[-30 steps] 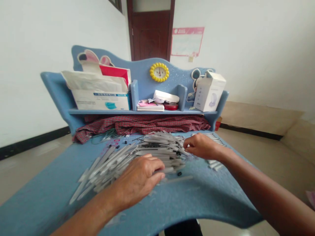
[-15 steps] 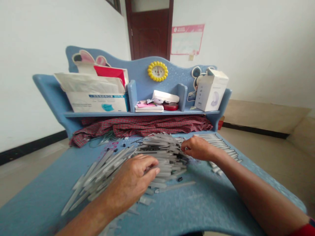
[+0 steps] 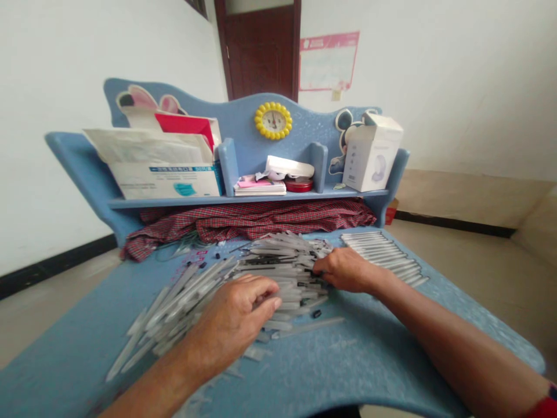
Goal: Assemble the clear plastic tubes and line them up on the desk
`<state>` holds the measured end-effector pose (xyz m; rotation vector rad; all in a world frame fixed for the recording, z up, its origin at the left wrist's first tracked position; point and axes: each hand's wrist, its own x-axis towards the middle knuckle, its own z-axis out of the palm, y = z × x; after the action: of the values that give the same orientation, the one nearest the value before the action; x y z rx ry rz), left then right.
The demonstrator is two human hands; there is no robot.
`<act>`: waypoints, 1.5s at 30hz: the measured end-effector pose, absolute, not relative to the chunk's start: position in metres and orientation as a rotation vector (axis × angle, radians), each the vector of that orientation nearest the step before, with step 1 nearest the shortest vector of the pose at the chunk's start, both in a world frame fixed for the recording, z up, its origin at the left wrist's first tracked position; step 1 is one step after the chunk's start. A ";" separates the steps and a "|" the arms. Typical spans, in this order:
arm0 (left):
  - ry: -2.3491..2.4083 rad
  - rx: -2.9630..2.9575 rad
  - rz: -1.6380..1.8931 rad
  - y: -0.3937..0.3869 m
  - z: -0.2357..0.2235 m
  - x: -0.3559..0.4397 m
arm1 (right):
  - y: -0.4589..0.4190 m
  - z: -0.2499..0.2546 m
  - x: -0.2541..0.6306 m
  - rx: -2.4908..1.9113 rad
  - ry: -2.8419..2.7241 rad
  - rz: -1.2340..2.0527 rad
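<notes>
A loose heap of thin translucent plastic pen tubes (image 3: 282, 273) with dark tips covers the middle of the blue desk (image 3: 369, 360). My left hand (image 3: 232, 322) rests curled on the heap's near side, its fingers among the tubes and its thumb hidden. My right hand (image 3: 346, 270) reaches the heap's right edge with its fingertips pressed together among the tubes. Beyond that hand, a neat row of parallel tubes (image 3: 383, 255) lies on the desk. A small black piece (image 3: 316, 313) sits just below the heap.
A blue shelf (image 3: 165, 203) behind the desk holds a face mask box (image 3: 161, 180), a white box (image 3: 372, 154), papers and a round red tin. A plaid cloth (image 3: 248, 220) lies bunched under the shelf, with tangled thin cords at its left end.
My right hand has shifted left, further into the heap. The view has swung, and more of the neat row at the right now shows. My left hand stays on the heap.
</notes>
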<state>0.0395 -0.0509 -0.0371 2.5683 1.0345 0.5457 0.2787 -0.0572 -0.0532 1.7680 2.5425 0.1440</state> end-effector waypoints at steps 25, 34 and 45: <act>1.025 2.263 0.560 -0.058 -0.035 0.041 | -0.068 -0.058 0.257 1.425 2.757 -2.735; 0.999 2.211 0.534 -0.061 -0.031 0.042 | -0.068 -0.068 0.248 1.279 2.621 -2.938; 0.998 2.204 0.530 -0.060 -0.033 0.042 | -0.069 -0.062 0.253 1.388 2.740 -2.757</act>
<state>0.0421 -0.0603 -0.0330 2.2042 0.9976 0.5299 0.2535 -0.0691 -0.0623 1.3878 2.7402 -2.7567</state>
